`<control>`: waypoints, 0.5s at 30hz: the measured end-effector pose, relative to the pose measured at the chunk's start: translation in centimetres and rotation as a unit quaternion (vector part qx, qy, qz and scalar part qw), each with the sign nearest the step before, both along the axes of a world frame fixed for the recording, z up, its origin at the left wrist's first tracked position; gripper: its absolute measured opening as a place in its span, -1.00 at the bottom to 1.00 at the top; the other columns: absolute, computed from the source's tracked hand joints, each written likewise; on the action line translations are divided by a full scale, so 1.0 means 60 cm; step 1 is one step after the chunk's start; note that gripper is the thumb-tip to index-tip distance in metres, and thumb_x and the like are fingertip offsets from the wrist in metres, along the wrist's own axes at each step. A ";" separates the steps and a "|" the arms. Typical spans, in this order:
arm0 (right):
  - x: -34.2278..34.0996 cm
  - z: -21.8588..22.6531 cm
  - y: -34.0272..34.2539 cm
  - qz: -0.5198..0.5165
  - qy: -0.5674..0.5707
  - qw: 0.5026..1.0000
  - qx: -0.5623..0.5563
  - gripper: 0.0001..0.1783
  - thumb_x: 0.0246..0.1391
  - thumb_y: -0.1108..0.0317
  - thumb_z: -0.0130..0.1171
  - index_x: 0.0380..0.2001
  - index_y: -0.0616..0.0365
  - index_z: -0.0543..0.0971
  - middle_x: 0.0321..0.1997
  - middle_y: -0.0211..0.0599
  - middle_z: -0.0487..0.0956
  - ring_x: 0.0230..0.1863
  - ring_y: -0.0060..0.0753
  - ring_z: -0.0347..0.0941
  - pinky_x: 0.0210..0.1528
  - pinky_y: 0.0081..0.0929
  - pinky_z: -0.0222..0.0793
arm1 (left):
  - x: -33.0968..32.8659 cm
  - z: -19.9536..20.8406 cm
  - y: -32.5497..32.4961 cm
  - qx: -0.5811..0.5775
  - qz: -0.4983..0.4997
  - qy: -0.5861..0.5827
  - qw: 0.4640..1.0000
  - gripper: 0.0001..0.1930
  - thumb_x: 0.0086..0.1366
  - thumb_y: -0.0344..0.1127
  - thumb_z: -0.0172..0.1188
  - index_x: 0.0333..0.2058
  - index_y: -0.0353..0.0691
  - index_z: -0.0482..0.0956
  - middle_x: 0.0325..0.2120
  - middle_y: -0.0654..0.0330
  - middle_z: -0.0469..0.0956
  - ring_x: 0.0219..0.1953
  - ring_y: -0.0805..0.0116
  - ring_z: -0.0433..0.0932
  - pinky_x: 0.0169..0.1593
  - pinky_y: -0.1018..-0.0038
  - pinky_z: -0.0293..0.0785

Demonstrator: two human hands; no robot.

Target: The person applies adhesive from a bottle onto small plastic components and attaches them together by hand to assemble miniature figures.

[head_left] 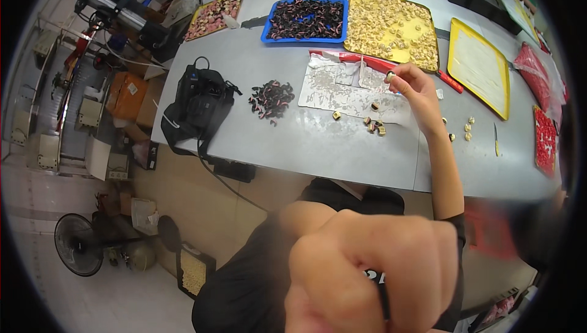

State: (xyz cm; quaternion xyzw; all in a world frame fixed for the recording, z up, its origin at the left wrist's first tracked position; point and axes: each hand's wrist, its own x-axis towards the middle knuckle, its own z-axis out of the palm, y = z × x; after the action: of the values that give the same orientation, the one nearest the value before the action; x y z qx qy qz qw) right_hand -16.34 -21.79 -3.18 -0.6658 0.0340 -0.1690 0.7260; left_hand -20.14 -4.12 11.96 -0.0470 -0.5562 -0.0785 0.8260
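Note:
My right hand (pixel 417 91) is raised over the far side of the table, its thumb and fingertips pinched on a small cream-and-black piece (pixel 390 77). Beneath it lies a worn white sheet (pixel 324 91) with a red strip along its far edge. Several similar cream-and-dark pieces (pixel 370 127) are scattered at the sheet's near edge. Very close to the camera, my left hand (pixel 373 266) is large and blurred, with its fingers curled closed. Whatever it may hold is hidden. Left of the sheet sits a loose pile of black and pink curved parts (pixel 271 99).
A blue tray (pixel 267 39) of dark curved parts and a yellow tray (pixel 391 35) of cream pieces stand at the back. To the right are another yellow tray (pixel 480 64) and a thin knife-like tool (pixel 496 140). A black bag (pixel 199 104) sits left; a fan (pixel 78 244) stands below.

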 end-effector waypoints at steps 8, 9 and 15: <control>0.000 0.002 0.001 -0.001 0.000 1.000 -0.009 -0.84 0.10 0.37 0.17 -0.29 0.21 0.49 -0.33 -0.43 0.54 -0.24 -0.63 0.43 -0.15 -0.62 0.35 | -0.086 0.030 0.071 0.210 0.170 0.251 0.930 -0.73 0.26 -0.56 -0.13 -0.62 -0.15 0.32 -0.48 0.28 0.34 -0.46 0.44 0.29 -0.33 0.54 0.34; 0.000 0.003 0.004 0.000 -0.001 1.000 -0.002 -0.84 0.10 0.37 0.17 -0.29 0.21 0.49 -0.33 -0.43 0.54 -0.24 -0.63 0.43 -0.16 -0.63 0.35 | -0.086 0.032 0.072 0.237 0.189 0.283 0.910 -0.72 0.24 -0.61 -0.14 -0.63 -0.16 0.31 -0.49 0.28 0.34 -0.47 0.42 0.29 -0.34 0.52 0.35; 0.002 0.002 0.009 0.007 0.007 1.000 -0.010 -0.82 0.11 0.33 0.16 -0.28 0.19 0.48 -0.31 -0.44 0.53 -0.25 -0.64 0.40 -0.15 -0.64 0.32 | -0.068 0.058 0.053 0.191 0.250 0.222 0.923 -0.73 0.09 -0.68 0.05 -0.71 -0.25 0.33 -0.47 0.24 0.34 -0.41 0.36 0.35 -0.39 0.57 0.33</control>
State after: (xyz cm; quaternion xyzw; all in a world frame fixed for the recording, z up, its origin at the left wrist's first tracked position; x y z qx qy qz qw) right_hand -16.23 -21.27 -3.05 -0.6745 0.0323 -0.1593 0.7202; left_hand -24.25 -0.96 15.42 0.2361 -0.3268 0.0381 0.9143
